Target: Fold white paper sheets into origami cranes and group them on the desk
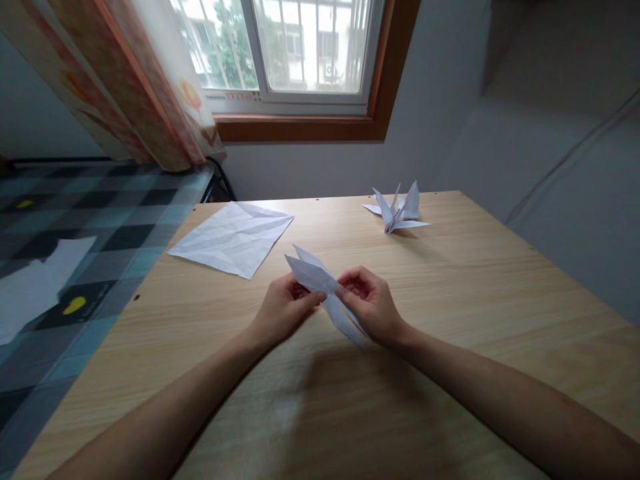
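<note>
A folded piece of white paper (314,272) is held up over the wooden table between both my hands. It has pointed flaps at the upper left and two narrow strips hanging at the lower right. My left hand (287,303) pinches its left side, thumb on top near the middle. On the right side, my right hand (369,300) grips it with thumb and fingers closed; the fingers behind the paper are partly hidden.
The wooden table (240,413) also bears a creased flat sheet of paper (235,237) at the back left and folded paper cranes (393,213) at the back right. Left of it lies a checkered cloth (100,333) with torn paper (45,283). A window (310,47) and curtain (145,80) are behind.
</note>
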The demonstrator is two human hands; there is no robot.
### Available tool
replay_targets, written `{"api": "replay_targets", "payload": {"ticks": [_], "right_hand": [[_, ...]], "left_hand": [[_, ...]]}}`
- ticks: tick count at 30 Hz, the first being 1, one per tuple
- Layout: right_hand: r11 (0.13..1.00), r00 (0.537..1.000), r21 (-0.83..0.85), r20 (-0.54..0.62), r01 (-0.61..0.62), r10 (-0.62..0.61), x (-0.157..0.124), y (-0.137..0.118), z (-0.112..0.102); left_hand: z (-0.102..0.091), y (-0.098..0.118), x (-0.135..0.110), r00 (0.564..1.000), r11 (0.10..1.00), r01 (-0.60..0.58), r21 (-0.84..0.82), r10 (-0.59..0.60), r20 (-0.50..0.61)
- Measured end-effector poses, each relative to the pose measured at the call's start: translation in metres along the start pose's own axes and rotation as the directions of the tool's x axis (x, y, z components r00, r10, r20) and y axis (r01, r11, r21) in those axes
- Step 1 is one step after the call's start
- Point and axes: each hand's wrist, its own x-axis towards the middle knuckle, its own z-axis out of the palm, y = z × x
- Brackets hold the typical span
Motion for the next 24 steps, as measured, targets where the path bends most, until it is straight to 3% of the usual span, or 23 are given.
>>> {"api": "replay_targets", "payload": {"ticks": [7, 18, 21, 24], "right_hand": [[0.996, 0.998, -0.069, -0.005, 0.064, -0.065, -0.0030, 0.0006, -0.0023], [0.942, 0.984, -0.284, 0.022, 0.177, -0.178, -0.0036, -0.0046, -0.0022], [0.874, 0.953, -0.385, 0.056, 0.296, -0.298, -0.0044, -0.0049, -0.0021], [0.770, 0.889, -0.457, 0.122, 0.446, -0.442, -0.0045, -0.0046, -0.0019]], "left_hand": [[-0.0029, 0.0047, -0.0010, 0.998, 0.971, -0.001, 0.238, -0.012, 0.054], [-0.0026, 0.0027, -0.0015, 0.996, 0.966, -0.043, 0.255, 0.022, 0.085], [-0.0027, 0.0023, -0.0020, 0.999, 0.962, -0.019, 0.274, 0.006, 0.046], [-0.0021, 0.0026, -0.0026, 1.000, 0.958, 0.018, 0.285, -0.018, -0.001]]}}
